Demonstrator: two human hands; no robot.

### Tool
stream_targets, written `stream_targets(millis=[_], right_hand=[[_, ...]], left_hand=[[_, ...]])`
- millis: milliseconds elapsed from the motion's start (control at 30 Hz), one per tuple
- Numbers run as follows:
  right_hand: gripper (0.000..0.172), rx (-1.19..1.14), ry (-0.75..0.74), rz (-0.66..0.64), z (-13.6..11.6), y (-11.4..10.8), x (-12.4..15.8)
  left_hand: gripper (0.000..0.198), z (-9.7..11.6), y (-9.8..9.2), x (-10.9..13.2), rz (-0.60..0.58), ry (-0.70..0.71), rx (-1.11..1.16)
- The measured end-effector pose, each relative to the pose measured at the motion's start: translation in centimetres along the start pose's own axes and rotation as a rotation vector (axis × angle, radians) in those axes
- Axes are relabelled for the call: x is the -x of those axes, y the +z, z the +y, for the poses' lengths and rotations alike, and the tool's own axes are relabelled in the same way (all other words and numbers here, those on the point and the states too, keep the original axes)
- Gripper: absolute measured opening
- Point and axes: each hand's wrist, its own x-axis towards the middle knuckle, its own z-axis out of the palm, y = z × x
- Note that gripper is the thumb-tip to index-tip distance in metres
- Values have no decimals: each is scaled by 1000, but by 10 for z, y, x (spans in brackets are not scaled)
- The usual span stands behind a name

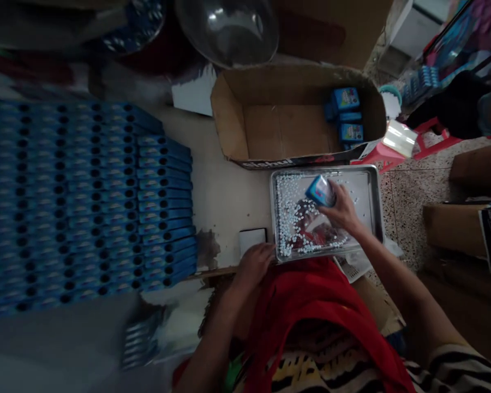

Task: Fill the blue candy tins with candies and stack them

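My right hand (341,208) is closed round a small blue box (321,191) with a printed label, holding it tilted above a shallow metal tray (377,204). Small pale round pellets (285,218) lie scattered in the tray, thickest along its left side and near edge. A clear patch in the tray's middle shows something red and dark under or on its surface. My left hand (254,265) rests at the tray's near left corner, fingers stretched out, beside a small white-topped box (252,238). Nothing shows in its fingers.
Behind the tray stands an open cardboard carton (278,131) with several blue boxes (351,132) at its right end. Rows of stacked blue boxes (85,202) fill the left. A large clear bowl (229,27) stands at the back. More cartons (454,232) stand on the speckled floor at right.
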Motion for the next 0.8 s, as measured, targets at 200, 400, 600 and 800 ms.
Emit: stream_targets(millis=[200,400,600,800], right_hand=[[82,-75,-231,438,-60,-42,-80],[31,-483,305,-47,-53,91,79],[12,-629,1089,389,48,111,291],[44,-879,1760,678,114,136,436]], left_hand=[[32,2,13,2,-58,116,-46],[33,-21,-12,-44,-338,445,-59],[25,-13,-41,-86,-216,458,-96],[30,68,10,-51,-686,600,76]])
